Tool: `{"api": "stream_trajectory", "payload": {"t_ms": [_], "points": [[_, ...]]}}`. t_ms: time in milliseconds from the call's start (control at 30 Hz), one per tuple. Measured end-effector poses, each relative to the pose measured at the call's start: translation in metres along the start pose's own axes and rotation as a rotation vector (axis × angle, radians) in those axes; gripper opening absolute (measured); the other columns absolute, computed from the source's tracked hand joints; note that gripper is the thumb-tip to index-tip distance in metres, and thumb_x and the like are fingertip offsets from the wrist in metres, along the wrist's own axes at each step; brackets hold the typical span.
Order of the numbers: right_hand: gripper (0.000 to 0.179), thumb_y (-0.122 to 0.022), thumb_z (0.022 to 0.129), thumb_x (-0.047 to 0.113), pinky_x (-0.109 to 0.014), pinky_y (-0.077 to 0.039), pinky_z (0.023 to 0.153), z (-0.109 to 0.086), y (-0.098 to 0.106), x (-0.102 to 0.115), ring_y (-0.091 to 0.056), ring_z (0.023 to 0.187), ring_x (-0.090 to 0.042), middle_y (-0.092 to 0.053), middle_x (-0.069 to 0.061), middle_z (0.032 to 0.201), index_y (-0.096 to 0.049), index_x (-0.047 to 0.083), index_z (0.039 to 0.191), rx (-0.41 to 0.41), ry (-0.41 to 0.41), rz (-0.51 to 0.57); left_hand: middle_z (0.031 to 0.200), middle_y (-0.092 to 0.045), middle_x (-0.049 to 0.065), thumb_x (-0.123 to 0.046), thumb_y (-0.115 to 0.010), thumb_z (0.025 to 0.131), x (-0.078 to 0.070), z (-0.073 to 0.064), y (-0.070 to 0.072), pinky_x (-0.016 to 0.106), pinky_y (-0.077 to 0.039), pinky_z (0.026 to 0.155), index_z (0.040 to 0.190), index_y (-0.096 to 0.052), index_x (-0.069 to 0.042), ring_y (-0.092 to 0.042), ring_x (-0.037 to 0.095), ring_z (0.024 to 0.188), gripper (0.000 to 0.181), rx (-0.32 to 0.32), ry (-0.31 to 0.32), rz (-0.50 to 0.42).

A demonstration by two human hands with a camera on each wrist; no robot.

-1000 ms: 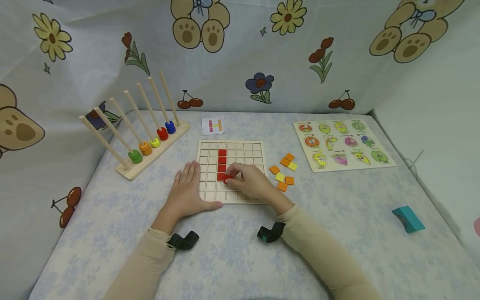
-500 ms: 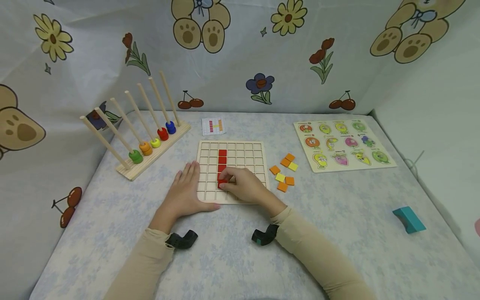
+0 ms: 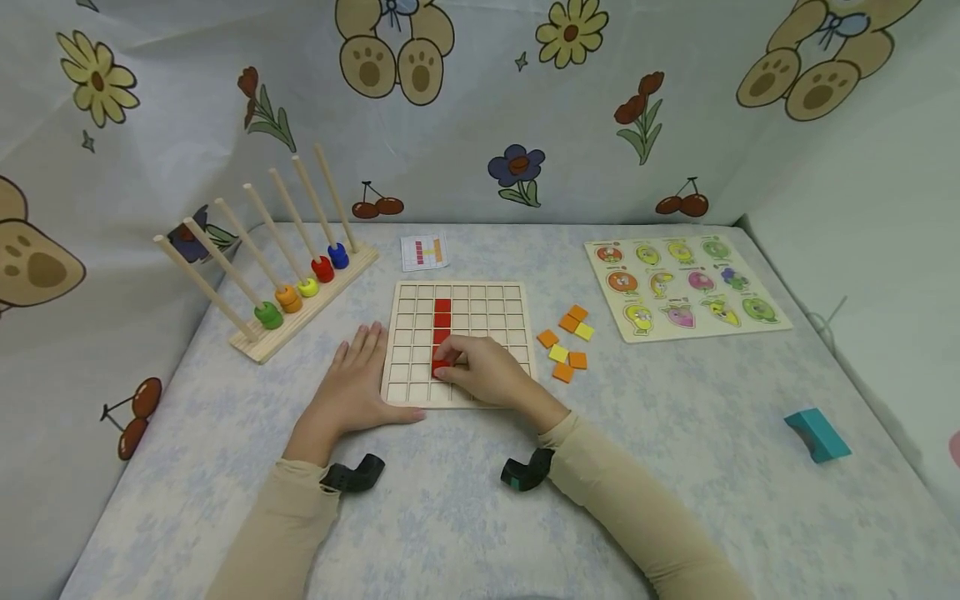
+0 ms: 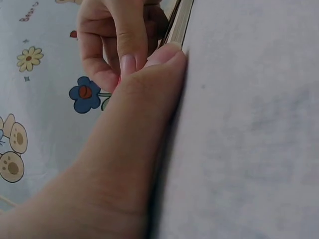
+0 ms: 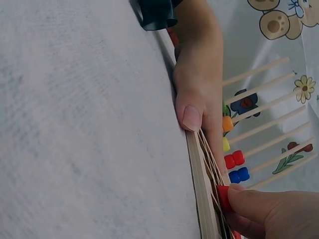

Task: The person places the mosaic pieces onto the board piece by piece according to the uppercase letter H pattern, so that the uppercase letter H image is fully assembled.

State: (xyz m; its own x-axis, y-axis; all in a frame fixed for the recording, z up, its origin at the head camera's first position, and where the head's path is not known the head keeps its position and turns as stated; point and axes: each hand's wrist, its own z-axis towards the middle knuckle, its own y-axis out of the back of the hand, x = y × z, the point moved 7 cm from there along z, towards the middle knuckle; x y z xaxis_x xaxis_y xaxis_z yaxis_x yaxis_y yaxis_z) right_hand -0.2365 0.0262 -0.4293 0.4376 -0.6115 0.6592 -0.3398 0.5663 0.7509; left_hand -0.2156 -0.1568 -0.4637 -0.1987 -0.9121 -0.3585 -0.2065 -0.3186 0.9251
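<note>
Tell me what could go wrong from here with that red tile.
The right hand covers part of the red column, so the pinched red tile could land crooked or in a neighbouring square.
The grid board might shift under pressure: the left hand lies only at its left and near edges.
Orange tiles and yellow tiles lie loose beside the board, where the withdrawn right hand could brush them.

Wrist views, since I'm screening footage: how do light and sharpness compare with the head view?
Head view: even light, grid board clearly legible. Left wrist view: looks dimmer, soft, dark shadow along the left hand. Right wrist view: also dimmer, tablecloth soft, blue beads recognisable.
</note>
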Motion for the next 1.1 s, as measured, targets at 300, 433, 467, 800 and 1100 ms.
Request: {"api": "stream_trajectory", "payload": {"t_ms": [300, 433, 467, 800, 1100], "points": [[0.013, -0.071, 0.092, 0.032, -0.024, -0.049, 0.075, 0.000, -0.001, 0.002, -0.059, 0.082, -0.005, -0.066, 0.012, 0.095, -0.068, 0.023, 0.102, -0.012, -0.001, -0.051, 0.168, 0.004, 0.009, -0.102, -0.046, 0.055, 0.001, 0.000, -0.002, 0.055, 0.000, 0.125, 0.160, 0.003, -0.009, 0.006, 0.028, 0.156, 0.149, -0.010, 0.003, 0.016], [0.013, -0.072, 0.092, 0.033, -0.024, -0.048, 0.074, 0.000, 0.000, 0.002, -0.056, 0.082, -0.006, -0.062, 0.012, 0.097, -0.069, 0.025, 0.101, -0.019, 0.014, -0.077, 0.168, 0.003, 0.010, -0.102, -0.046, 0.055, 0.001, 0.000, -0.002, 0.054, 0.000, 0.125, 0.160, 0.003, -0.009, 0.006, 0.028, 0.156, 0.148, -0.012, 0.004, 0.020], [0.013, -0.072, 0.092, 0.033, -0.024, -0.047, 0.072, 0.000, -0.001, 0.003, -0.056, 0.081, -0.006, -0.062, 0.012, 0.097, -0.070, 0.024, 0.101, -0.020, 0.023, -0.080, 0.168, 0.003, 0.010, -0.102, -0.047, 0.055, 0.001, 0.000, -0.002, 0.054, 0.000, 0.125, 0.160, 0.003, -0.009, 0.006, 0.028, 0.156, 0.148, -0.012, 0.004, 0.019], [0.018, -0.072, 0.092, 0.030, -0.021, -0.048, 0.068, -0.002, 0.000, 0.006, -0.055, 0.079, -0.005, -0.061, 0.010, 0.098, -0.079, 0.020, 0.105, 0.022, 0.081, -0.131, 0.168, 0.003, 0.010, -0.102, -0.046, 0.055, 0.001, 0.000, -0.002, 0.054, -0.001, 0.125, 0.160, 0.002, -0.008, 0.005, 0.028, 0.156, 0.149, -0.013, 0.009, 0.027], [0.022, -0.067, 0.096, 0.032, -0.026, -0.049, 0.074, -0.013, 0.023, -0.006, -0.056, 0.082, -0.008, -0.063, 0.012, 0.100, -0.073, 0.021, 0.113, 0.004, 0.028, -0.085, 0.168, 0.002, 0.011, -0.101, -0.051, 0.054, 0.000, 0.000, -0.003, 0.054, 0.000, 0.125, 0.159, 0.002, -0.006, 0.004, 0.030, 0.156, 0.151, -0.020, 0.018, 0.013]]}}
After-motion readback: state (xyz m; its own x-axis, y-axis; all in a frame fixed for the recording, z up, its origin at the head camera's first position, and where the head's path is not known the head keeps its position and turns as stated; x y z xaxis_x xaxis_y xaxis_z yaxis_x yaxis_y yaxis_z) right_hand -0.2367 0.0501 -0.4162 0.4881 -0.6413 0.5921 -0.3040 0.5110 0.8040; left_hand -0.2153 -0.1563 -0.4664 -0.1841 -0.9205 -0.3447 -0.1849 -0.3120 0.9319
